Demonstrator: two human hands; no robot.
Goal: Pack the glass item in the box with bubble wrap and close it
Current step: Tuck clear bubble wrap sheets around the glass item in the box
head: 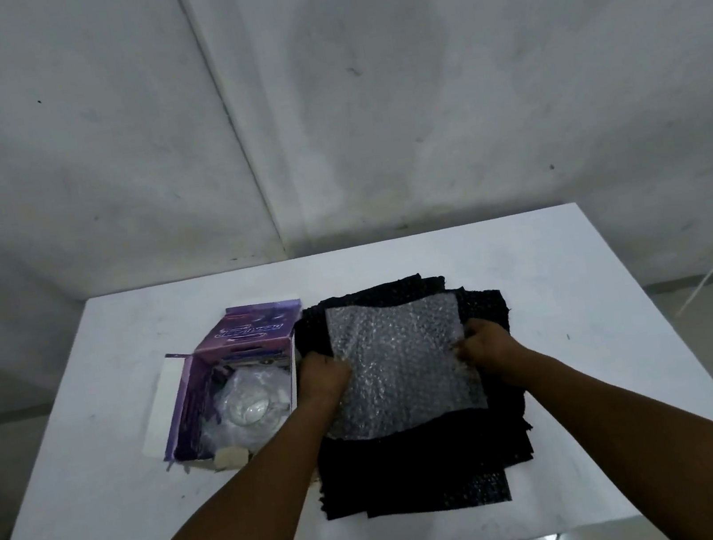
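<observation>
Head camera looks down on a white desk (391, 264) where both hands grip one clear sheet of bubble wrap (400, 365). The left hand (322, 375) pinches the sheet's left edge and the right hand (486, 347) pinches its right edge, fingers closed on the film. The sheet lies over a stack of black bubble wrap sheets (423, 464) near the middle of the desk, toward its near edge.

Just beside the stack on its left stands the purple box (234, 335), its lid flap open toward the far edge. Inside it sits the glass item (250, 408), already swathed in clear wrap.

The sheet should handle as very light, limp and a little slick, so gripping at two opposite edges, as now, keeps it from folding on itself. The glass item is likely fragile and slippery under its film; better to press padding around it than to squeeze it. The box looks like thin card that would buckle if gripped hard, so its flaps are the places to hold.

What kind of glass item it is cannot be made out through the wrap. The fingertips are hidden by the sheet, and the box print is too blurred to read.
</observation>
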